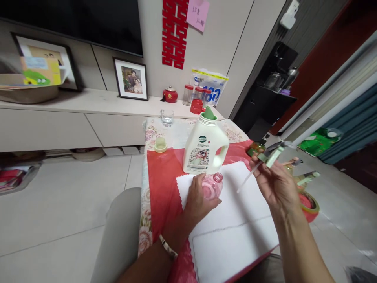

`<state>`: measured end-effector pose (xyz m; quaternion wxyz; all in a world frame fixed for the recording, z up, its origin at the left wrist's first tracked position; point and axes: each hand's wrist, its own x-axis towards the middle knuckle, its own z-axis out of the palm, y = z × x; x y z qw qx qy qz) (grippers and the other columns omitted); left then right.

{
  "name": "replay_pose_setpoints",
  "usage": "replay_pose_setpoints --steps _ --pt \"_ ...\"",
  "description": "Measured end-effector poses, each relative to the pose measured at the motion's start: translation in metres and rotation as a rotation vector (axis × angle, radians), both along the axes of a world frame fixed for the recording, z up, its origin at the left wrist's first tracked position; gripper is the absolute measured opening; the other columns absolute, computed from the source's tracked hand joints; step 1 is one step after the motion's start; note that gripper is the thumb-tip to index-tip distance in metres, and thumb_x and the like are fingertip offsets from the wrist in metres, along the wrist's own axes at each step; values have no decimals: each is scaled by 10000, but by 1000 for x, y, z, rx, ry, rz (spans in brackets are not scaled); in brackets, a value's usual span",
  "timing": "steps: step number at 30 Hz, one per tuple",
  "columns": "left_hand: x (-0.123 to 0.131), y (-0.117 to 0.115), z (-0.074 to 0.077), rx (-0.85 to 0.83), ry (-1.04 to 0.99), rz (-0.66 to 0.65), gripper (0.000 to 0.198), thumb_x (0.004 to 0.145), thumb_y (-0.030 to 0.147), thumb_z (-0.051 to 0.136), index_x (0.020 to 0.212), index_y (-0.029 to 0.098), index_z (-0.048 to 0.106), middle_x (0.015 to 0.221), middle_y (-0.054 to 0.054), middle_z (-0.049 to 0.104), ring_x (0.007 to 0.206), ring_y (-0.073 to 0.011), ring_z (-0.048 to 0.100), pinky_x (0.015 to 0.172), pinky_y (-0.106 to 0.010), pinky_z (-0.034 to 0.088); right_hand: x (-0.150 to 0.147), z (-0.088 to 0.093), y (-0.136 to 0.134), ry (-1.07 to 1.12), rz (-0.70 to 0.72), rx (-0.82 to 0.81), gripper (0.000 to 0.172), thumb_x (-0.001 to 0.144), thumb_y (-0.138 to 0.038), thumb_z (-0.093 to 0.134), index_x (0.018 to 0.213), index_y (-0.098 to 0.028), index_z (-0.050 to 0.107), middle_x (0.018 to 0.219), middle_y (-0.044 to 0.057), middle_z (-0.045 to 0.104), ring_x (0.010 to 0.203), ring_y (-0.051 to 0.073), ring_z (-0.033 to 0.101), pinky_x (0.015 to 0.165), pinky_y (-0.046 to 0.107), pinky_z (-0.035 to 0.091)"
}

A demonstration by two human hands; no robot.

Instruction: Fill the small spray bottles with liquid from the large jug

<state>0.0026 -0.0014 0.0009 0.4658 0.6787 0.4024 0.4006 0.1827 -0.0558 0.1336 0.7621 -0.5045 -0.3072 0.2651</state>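
The pink bottle [212,187] was held by the half-curled left hand [196,199], just in front of the white jug [204,147] on the tabletop [165,181]. A spray head [272,157] with its thin tube [247,180] was gripped by the closed right hand [274,180].

Free room over white mat [232,214], between pink bottle [210,188] and spray head [275,156]; tall jug [203,147] blocking just beyond bottle

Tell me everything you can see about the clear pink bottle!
The clear pink bottle has a rounded body and a narrow, ridged, uncapped neck. It looks plastic or glass. The person's bare left hand grips it, mouth tilted right, in front of the white plastic jug. Whether it touches the scalloped white cloth beneath is unclear.
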Motion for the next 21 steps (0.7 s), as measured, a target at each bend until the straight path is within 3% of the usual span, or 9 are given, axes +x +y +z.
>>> replay_pose_setpoints --steps 5,9,15,21 --pt "1 0 0 -7 -15 2 899 520 123 859 1294 239 415 1260 -86 553 1216 -328 556 1054 -514 463 -32 28 13 -70 35 232 285 767 -156 749 1043 -225 747 972 25 699 933 174 687 1090 456 491" --pt "1 1 0 -11 -30 4 911 497 113 868 1285 230 425 1244 -87 557 1199 -329 562 1044 -517 469 -51 32 26 -131 38 289 275 777 -176 756 1036 -265 751 993 15 694 929 176 682 1116 497 455" --pt "2 2 -6 11 -52 9 938 487 115 883 1285 239 408 1251 -89 553 1211 -329 560 1046 -533 471 -68 8 32 -148 110 209 294 785 -242 765 1076 -268 735 1021 22 700 910 182 696 1090 494 460" --pt "3 2 -8 77 -73 10 912 504 96 842 1288 264 407 1258 -89 553 1210 -338 568 1050 -549 478 -64 -39 24 -104 134 43 345 765 -342 801 1091 -277 706 1070 41 732 970 236 708 980 497 526"
